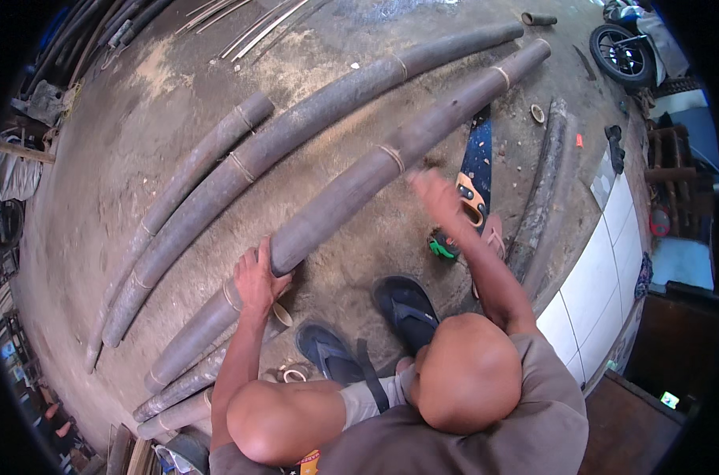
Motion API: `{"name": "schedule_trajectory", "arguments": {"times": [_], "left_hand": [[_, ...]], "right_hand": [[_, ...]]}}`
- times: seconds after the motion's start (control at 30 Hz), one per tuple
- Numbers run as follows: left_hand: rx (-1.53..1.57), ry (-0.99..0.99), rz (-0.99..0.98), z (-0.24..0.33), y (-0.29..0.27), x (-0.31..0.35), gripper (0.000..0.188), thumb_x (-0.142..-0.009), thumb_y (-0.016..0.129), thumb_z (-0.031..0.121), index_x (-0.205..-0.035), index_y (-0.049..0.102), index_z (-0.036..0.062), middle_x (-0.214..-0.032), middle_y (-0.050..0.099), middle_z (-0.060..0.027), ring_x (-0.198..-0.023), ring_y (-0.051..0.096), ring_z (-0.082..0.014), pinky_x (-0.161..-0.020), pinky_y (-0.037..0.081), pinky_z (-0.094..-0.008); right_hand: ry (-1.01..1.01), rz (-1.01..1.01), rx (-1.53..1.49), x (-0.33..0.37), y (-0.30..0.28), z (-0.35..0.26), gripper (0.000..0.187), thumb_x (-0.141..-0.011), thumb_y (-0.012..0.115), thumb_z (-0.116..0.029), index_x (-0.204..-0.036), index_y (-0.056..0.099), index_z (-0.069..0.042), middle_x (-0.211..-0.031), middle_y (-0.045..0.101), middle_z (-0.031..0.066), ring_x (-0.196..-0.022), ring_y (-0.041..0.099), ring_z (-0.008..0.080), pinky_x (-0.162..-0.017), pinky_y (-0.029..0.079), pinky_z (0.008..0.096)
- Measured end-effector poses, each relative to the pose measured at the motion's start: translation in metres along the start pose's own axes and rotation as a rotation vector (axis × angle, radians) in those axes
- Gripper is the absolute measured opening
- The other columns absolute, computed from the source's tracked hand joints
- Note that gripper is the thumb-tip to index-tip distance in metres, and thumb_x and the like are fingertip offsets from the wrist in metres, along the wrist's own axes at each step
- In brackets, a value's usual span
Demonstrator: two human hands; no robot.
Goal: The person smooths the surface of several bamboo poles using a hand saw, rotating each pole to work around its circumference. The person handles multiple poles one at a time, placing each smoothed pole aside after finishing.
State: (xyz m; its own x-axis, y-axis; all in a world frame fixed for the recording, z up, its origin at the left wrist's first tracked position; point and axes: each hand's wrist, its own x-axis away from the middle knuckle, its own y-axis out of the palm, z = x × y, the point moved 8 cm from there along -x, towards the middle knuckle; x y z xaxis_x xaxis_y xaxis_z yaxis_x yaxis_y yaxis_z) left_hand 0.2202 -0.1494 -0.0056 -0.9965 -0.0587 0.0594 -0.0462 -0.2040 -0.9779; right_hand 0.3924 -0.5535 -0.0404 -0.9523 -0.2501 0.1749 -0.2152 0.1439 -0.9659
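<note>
Dusty concrete floor [169, 103] is bearing a severed tan bamboo ring [534, 116] at two o'clock, left hand [256, 277] gripping a long brown bamboo tube [359, 186] still whole, blurred right hand [436, 195] leaving its closure unclear.

Stained brown floor [344, 134] has long bamboo pole [320, 113] & shorter pole [195, 170] alongside on L, blue-bladed handsaw [476, 154] R of ctr, mottled pole [539, 186] further R, & short bamboo offcut [539, 19] nr top R.
</note>
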Motion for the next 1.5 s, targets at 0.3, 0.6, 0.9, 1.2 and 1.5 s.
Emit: {"name": "schedule_trajectory", "arguments": {"times": [0.3,0.6,0.9,1.2,1.5], "left_hand": [[0.034,0.036,-0.083,-0.002,-0.009,-0.011,0.098,-0.058,0.093,0.045,-0.145,0.056,0.0178,-0.109,0.07,-0.0151,-0.102,0.07,-0.0362,-0.086,0.056,-0.0491],[0.153,-0.007,-0.188,-0.006,-0.007,-0.021,0.1,-0.059,0.094,0.048,-0.146,0.055,0.0181,-0.113,0.071,-0.0204,-0.106,0.071,-0.0415,-0.092,0.057,-0.0526],[0.041,-0.082,-0.157,-0.012,-0.007,-0.007,0.099,-0.061,0.094,0.047,-0.148,0.054,0.021,-0.123,0.069,-0.0194,-0.113,0.069,-0.0385,-0.093,0.056,-0.0502],[0.226,-0.014,-0.217,-0.02,-0.004,-0.02,0.099,-0.059,0.095,0.049,-0.146,0.056,0.0211,-0.109,0.072,-0.0211,-0.1,0.073,-0.0409,-0.089,0.058,-0.0526],[-0.033,-0.024,-0.119,-0.013,-0.006,-0.002,0.105,-0.06,0.096,0.046,-0.151,0.052,0.0166,-0.114,0.072,-0.0172,-0.101,0.071,-0.0379,-0.088,0.058,-0.0506]], "right_hand": [[-0.051,0.139,-0.069,0.005,0.009,-0.004,0.051,-0.106,0.055,-0.054,-0.109,0.062,-0.003,-0.077,0.071,0.0246,-0.075,0.073,0.0467,-0.058,0.059,0.0511],[0.025,0.188,-0.102,-0.012,-0.011,0.015,0.044,-0.108,0.056,-0.046,-0.109,0.065,-0.003,-0.075,0.068,0.024,-0.072,0.071,0.0465,-0.058,0.058,0.0529],[0.176,0.093,-0.304,-0.027,-0.023,0.018,0.063,-0.106,0.05,-0.061,-0.107,0.061,0.001,-0.085,0.071,0.033,-0.083,0.073,0.0516,-0.075,0.058,0.0598],[0.222,0.173,-0.302,-0.017,-0.016,0.031,0.062,-0.101,0.055,-0.066,-0.102,0.059,-0.005,-0.078,0.07,0.0319,-0.083,0.073,0.0536,-0.073,0.057,0.0644],[-0.034,0.124,-0.062,-0.024,0.005,0.038,0.051,-0.107,0.054,-0.054,-0.118,0.062,-0.005,-0.084,0.072,0.0311,-0.079,0.072,0.0515,-0.065,0.055,0.0629]]}}
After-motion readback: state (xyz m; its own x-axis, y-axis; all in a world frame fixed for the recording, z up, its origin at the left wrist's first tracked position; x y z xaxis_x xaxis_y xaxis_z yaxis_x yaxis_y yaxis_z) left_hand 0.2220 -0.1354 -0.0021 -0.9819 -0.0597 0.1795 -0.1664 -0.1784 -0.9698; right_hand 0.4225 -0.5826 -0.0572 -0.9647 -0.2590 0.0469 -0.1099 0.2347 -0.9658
